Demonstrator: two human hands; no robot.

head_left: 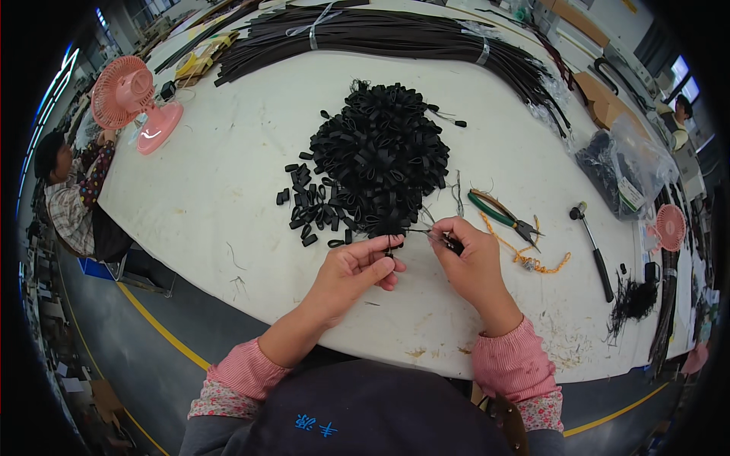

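Observation:
My left hand point(359, 267) is closed, thumb against fingers, pinching a small black strap loop point(389, 254) with loose threads at its top. In my right hand point(473, 262) is a small dark-handled tool that looks like thread snips point(454, 245). Its thin metal tips point left, towards the threads near my left fingertips; whether they touch is too small to tell. Just beyond both hands rises a big heap of black strap loops point(380, 152). Several single loops point(315, 205) lie scattered along the heap's left side.
Right of the heap lie green-handled pliers point(502, 209), an orange cord point(544, 266) and a hammer point(593, 251). Long black strips point(365, 34) lie bundled across the back of the white table point(236, 152). A pink fan point(156, 125) stands far left, near a seated person point(72, 190).

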